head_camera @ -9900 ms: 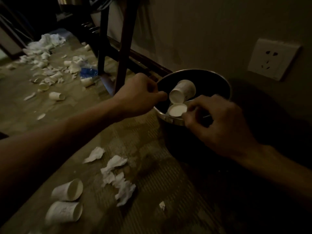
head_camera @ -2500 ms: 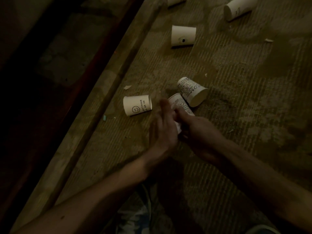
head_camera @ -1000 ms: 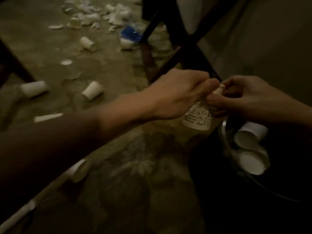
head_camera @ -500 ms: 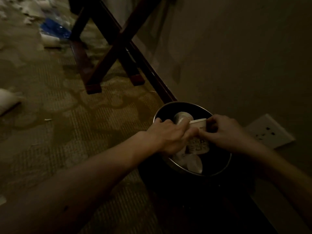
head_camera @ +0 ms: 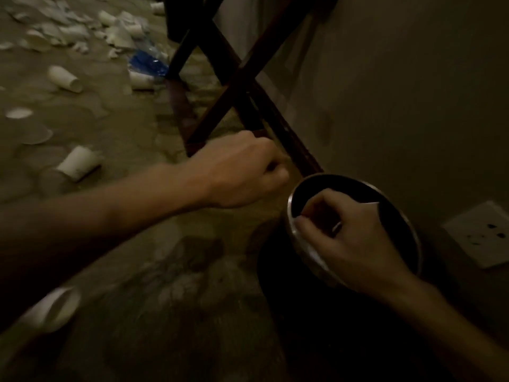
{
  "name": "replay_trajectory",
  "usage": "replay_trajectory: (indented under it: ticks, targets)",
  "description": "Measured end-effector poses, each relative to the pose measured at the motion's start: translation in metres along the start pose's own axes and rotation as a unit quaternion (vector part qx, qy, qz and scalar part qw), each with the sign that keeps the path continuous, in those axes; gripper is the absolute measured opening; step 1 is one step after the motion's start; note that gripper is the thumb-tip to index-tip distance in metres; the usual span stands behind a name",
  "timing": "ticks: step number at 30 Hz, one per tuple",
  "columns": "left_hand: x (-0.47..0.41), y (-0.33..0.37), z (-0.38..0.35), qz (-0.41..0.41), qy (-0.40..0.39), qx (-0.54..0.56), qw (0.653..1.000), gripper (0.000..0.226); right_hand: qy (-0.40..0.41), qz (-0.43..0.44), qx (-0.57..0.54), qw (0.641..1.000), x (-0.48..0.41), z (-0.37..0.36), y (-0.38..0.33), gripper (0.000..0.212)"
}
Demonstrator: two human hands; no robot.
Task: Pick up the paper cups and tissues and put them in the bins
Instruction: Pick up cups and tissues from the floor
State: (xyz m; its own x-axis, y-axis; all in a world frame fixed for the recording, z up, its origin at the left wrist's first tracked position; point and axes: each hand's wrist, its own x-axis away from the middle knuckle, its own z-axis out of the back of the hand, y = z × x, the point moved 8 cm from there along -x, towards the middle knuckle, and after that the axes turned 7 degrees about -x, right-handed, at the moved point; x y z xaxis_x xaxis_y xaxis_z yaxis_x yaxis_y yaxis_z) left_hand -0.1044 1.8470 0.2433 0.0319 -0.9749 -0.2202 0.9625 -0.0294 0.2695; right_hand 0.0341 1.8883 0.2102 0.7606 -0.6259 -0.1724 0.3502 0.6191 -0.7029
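Dim, murky light; motion blur, dark corners

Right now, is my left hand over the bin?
No, the left hand is over the carpet beside the bin; only the right hand is above its opening.

The bin [head_camera: 308, 251] has a polished metal rim with a bright glint; its inside looks dark and matt. The floor [head_camera: 176, 271] is carpet, dull and rough-looking. The paper cups [head_camera: 78, 162] on it are matt white paper, and the tissues [head_camera: 68, 31] are thin, crumpled paper. The stand legs [head_camera: 237, 86] look like dark wood with a faint sheen. The wall [head_camera: 413, 78] is smooth and matt, and the socket plate [head_camera: 484, 235] is smooth pale plastic.
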Motion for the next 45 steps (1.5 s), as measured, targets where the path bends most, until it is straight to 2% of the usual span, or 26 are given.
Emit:
replay_trajectory:
  ticks: [3, 6, 9, 12, 14, 16, 18, 23, 28, 31, 35, 38, 40, 43, 45]
  targets:
    - [0.069, -0.025, 0.004, 0.029, -0.085, -0.084, 0.992, 0.036, -0.078, 0.011, -0.062, 0.995, 0.01, -0.081, -0.013, 0.014]
    - [0.149, -0.059, -0.011, 0.105, -0.177, -0.179, 0.962, 0.039, -0.165, 0.014, -0.096, 0.981, 0.018, -0.165, -0.026, 0.016]
    - [0.238, -0.095, -0.03, 0.198, -0.256, -0.171, 0.931, 0.034, -0.261, 0.031, -0.128, 0.956, 0.032, -0.245, -0.047, 0.022]
    - [0.326, -0.134, -0.041, 0.333, -0.244, -0.092, 0.906, 0.028, -0.343, 0.045, -0.119, 0.931, 0.044, -0.312, -0.064, 0.031]
    - [0.379, -0.159, -0.053, 0.416, -0.23, -0.064, 0.877, 0.02, -0.365, 0.063, -0.106, 0.923, 0.047, -0.347, -0.073, 0.037]
    - [0.423, -0.179, -0.067, 0.475, -0.214, -0.068, 0.851, 0.014, -0.38, 0.083, -0.086, 0.917, 0.05, -0.378, -0.081, 0.045]
    - [0.456, -0.193, -0.08, 0.513, -0.195, -0.072, 0.833, 0.02, -0.389, 0.114, -0.061, 0.912, 0.05, -0.405, -0.088, 0.055]
    - [0.508, -0.222, -0.109, 0.567, -0.233, -0.094, 0.784, 0.059, -0.391, 0.139, 0.003, 0.91, 0.036, -0.46, -0.096, 0.07]
    - [0.538, -0.242, -0.13, 0.593, -0.229, -0.077, 0.768, 0.081, -0.376, 0.14, 0.078, 0.913, 0.021, -0.495, -0.09, 0.078]
    - [0.551, -0.25, -0.139, 0.6, -0.235, -0.091, 0.76, 0.078, -0.379, 0.136, 0.1, 0.91, 0.019, -0.506, -0.084, 0.079]
    - [0.566, -0.25, -0.155, 0.623, -0.251, -0.048, 0.739, 0.084, -0.381, 0.102, 0.065, 0.917, 0.018, -0.509, -0.082, 0.08]
    - [0.567, -0.237, -0.157, 0.635, -0.213, 0.022, 0.742, 0.073, -0.362, 0.104, 0.038, 0.926, 0.021, -0.502, -0.084, 0.08]
    - [0.564, -0.225, -0.153, 0.633, -0.209, 0.031, 0.744, 0.069, -0.359, 0.103, 0.019, 0.928, 0.022, -0.499, -0.084, 0.076]
    - [0.557, -0.212, -0.144, 0.648, -0.227, 0.032, 0.726, 0.073, -0.387, 0.025, -0.041, 0.921, 0.023, -0.498, -0.074, 0.073]
    - [0.547, -0.204, -0.133, 0.663, -0.219, 0.049, 0.714, 0.064, -0.415, -0.053, -0.099, 0.903, 0.029, -0.493, -0.061, 0.087]
